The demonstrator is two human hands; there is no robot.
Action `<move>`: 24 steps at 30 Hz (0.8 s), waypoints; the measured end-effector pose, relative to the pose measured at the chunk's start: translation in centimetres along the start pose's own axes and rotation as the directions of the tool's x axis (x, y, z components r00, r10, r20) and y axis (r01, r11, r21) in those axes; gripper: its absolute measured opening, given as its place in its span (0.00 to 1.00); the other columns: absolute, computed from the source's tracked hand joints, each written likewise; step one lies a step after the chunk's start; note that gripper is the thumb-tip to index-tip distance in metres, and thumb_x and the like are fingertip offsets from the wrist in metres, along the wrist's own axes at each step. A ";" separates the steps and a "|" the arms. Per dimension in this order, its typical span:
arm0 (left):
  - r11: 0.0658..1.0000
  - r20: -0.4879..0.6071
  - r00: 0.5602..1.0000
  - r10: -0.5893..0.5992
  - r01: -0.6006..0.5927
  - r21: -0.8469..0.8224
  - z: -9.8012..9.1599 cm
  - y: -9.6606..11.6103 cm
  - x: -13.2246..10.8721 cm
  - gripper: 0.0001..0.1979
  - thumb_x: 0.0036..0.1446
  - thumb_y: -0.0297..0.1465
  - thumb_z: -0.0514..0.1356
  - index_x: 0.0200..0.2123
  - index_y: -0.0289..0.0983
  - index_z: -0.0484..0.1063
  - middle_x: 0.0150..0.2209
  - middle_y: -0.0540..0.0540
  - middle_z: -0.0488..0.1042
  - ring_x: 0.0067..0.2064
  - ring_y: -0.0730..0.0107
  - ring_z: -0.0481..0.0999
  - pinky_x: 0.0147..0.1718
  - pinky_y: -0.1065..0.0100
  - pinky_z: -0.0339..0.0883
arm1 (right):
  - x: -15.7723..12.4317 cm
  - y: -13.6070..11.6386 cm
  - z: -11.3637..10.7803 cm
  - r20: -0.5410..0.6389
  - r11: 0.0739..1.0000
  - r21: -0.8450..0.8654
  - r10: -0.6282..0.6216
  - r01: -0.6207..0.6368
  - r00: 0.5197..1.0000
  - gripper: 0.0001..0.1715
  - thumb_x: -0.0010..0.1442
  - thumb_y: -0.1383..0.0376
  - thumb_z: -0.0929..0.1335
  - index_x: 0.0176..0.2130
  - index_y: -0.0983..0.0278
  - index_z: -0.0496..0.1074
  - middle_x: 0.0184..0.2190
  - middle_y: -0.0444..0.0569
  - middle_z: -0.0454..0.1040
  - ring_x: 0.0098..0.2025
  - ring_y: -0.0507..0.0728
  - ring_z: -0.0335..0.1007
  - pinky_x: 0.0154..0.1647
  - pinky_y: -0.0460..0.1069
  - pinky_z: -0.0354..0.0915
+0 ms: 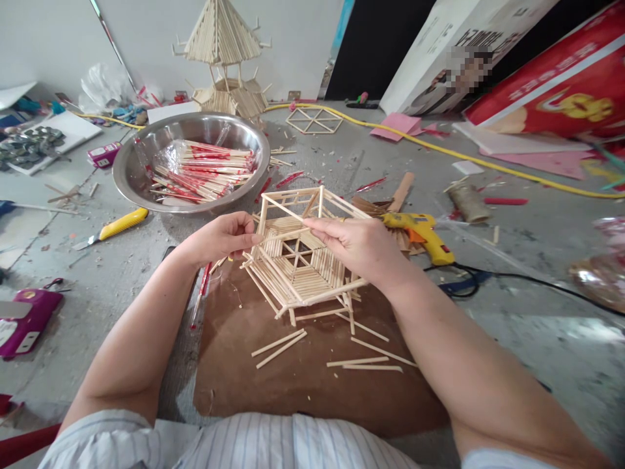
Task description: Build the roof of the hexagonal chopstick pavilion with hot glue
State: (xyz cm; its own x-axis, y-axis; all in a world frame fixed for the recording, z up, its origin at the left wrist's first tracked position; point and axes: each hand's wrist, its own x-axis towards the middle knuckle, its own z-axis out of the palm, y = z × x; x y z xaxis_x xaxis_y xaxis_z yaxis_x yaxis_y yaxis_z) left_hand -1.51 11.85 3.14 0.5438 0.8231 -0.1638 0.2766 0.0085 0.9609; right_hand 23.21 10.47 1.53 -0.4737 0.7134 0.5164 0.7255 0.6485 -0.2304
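Note:
A six-sided frame of pale wooden sticks (312,296) stands on a brown board (234,391). Its floor is lined with sticks laid side by side, and thin uprights carry an upper rail. My left hand (222,238) is closed at the frame's left corner, thumb and fingers pinching the end of a wooden stick (286,235). Above the frame's middle, my right hand (354,244) pinches the other end of what looks like the same stick. Its fingers hide part of the far right side. Several loose cut sticks (280,348) lie on the board in front.
Behind the frame is a steel basin (122,176) of wrapped chopsticks. A yellow glue gun (424,238) lies right, its black cord trailing. A yellow utility knife (122,223) rests left. A stick pagoda (224,39) and a yellow cable (390,124) are farther back.

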 end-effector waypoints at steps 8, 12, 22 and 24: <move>1.000 -0.003 1.000 -0.004 0.004 0.001 0.1 0.1 0.0 0.14 0.51 0.35 0.59 0.25 0.35 0.56 0.19 0.56 0.61 0.19 0.84 0.61 0.17 0.80 0.54 | -0.1 0.3 0.2 0.017 0.999 0.034 0.000 0.000 1.000 0.16 0.59 0.67 0.62 0.46 0.62 0.72 0.38 0.47 0.76 0.35 0.56 0.75 0.37 0.51 0.71; 1.000 -0.006 1.000 -0.006 0.006 0.009 0.1 0.1 0.0 0.13 0.51 0.34 0.59 0.25 0.35 0.56 0.19 0.56 0.61 0.19 0.84 0.61 0.17 0.81 0.54 | -0.1 0.3 0.2 0.023 1.000 0.028 0.007 -0.007 1.000 0.16 0.59 0.67 0.62 0.45 0.62 0.73 0.37 0.48 0.77 0.35 0.56 0.75 0.38 0.51 0.70; 1.000 -0.013 1.000 -0.016 0.016 0.015 0.1 0.1 0.0 0.13 0.51 0.34 0.59 0.25 0.35 0.56 0.19 0.56 0.61 0.19 0.84 0.61 0.17 0.81 0.54 | -0.2 0.3 0.2 0.027 1.000 0.010 0.000 0.000 1.000 0.16 0.59 0.67 0.62 0.46 0.63 0.72 0.37 0.48 0.77 0.33 0.55 0.75 0.37 0.51 0.71; 1.000 -0.014 1.000 -0.018 0.018 0.014 0.1 0.1 0.0 0.13 0.51 0.34 0.59 0.25 0.35 0.56 0.19 0.56 0.61 0.19 0.84 0.61 0.17 0.80 0.54 | -0.2 0.3 0.3 0.029 1.000 0.011 -0.007 0.007 1.000 0.17 0.59 0.67 0.62 0.46 0.63 0.72 0.37 0.48 0.77 0.33 0.55 0.75 0.37 0.51 0.71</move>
State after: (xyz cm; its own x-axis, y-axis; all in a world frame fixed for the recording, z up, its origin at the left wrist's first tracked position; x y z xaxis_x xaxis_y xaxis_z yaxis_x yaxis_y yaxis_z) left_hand -1.41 11.79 3.20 0.5276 0.8307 -0.1777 0.2972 0.0155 0.9547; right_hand 23.41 10.62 1.14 -0.4934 0.7161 0.4937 0.7168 0.6563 -0.2355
